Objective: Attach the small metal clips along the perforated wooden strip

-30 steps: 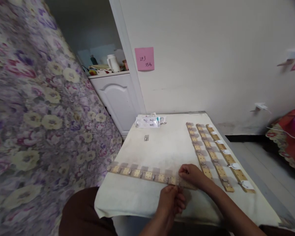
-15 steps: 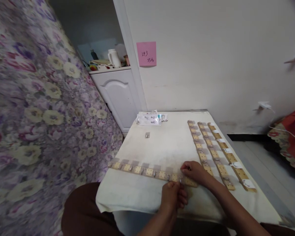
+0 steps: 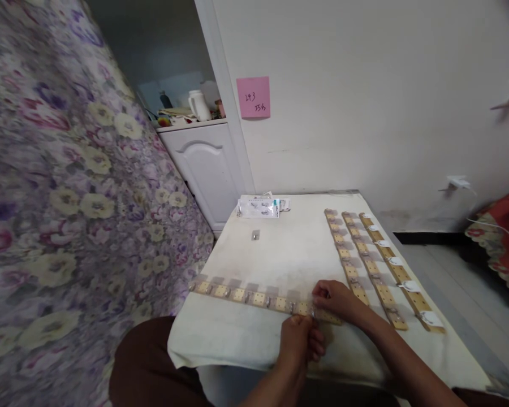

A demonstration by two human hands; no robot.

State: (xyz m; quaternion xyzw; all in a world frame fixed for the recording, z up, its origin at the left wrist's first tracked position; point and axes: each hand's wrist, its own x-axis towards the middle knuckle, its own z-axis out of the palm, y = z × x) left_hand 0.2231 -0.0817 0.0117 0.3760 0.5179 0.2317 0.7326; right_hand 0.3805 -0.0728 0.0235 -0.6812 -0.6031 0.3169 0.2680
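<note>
A wooden strip with several holes (image 3: 258,299) lies across the near part of the table, with small shiny metal pieces and clear plastic squares set along it. At its right end, my left hand (image 3: 299,339) is closed in a pinch at the near edge, beside one of the shiny pieces. Just above and to the right, my right hand (image 3: 333,297) pinches over the same stretch of strip, its fingertips close to the left ones. What either hand holds is too small to make out. A small clear packet (image 3: 255,235) rests farther back.
Three more strips stand at the right: two with metal pieces (image 3: 336,237) (image 3: 373,265), one with white tags (image 3: 407,277). Printed packets (image 3: 258,208) lie at the back of the cloth-covered table (image 3: 233,328). A floral curtain (image 3: 89,215) hangs left; a wall (image 3: 343,113) stands behind.
My right hand's fingertips have come slightly lower relative to the strip and nearer the shiny piece. The left hand stays nearly in place; the whole view has shifted a little.
</note>
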